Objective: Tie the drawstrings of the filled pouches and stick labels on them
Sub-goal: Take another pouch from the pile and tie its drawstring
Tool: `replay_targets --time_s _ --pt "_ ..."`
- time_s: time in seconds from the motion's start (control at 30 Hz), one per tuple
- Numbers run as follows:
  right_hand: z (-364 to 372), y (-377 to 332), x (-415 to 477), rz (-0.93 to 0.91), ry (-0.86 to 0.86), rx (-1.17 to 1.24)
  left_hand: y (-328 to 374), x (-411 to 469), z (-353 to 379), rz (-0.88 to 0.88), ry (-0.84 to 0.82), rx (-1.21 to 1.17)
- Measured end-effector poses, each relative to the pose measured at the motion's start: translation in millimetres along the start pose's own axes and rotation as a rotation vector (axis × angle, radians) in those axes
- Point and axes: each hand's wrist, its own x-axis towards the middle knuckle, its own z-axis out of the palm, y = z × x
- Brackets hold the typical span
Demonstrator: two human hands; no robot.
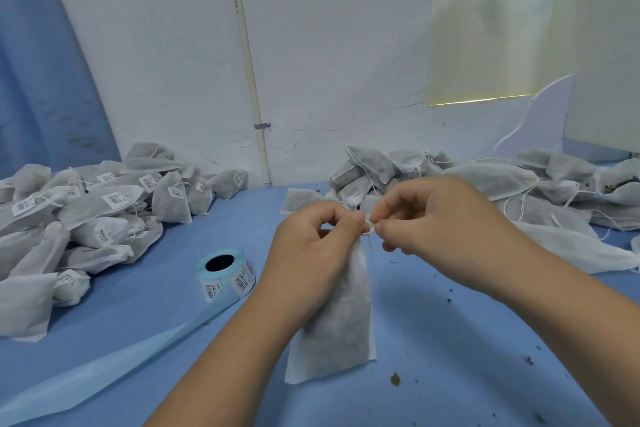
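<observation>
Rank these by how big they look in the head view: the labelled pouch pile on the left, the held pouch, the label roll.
1. labelled pouch pile
2. held pouch, though it is nearest the camera, which enlarges it
3. label roll, clearly smallest

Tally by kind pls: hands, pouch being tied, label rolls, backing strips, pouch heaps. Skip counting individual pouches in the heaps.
Bare hands: 2 (left hand, right hand)
White fabric pouch pinched by both hands: 1
Pale blue roll of barcode labels: 1
Pale blue backing strip: 1
Heaps of pouches: 2 (labelled heap, unlabelled heap)
Total: 7
</observation>
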Motion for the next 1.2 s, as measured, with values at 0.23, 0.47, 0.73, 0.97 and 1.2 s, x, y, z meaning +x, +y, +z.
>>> replay_targets --time_s 0.23,0.47,0.73,0.97,1.2 --pt "0 -3 0 0.013 0.057 0.046 -1 -1 -1 0.012 0.009 0.015" --pt "4 -2 -1 0.009 0.035 -0.008 1 -2 2 0.013 -0.011 0.002" --pt "2 -1 -3 0.055 -0.002 -0.077 1 -2 3 0.067 -0.039 0.104" --pt "-1 8 2 0.158 -0.126 0.062 -1 1 3 0.171 -0.031 0.254" --pt "-3 12 6 0.282 -0.219 0.259 0 0 5 0.186 -0.035 0.323"
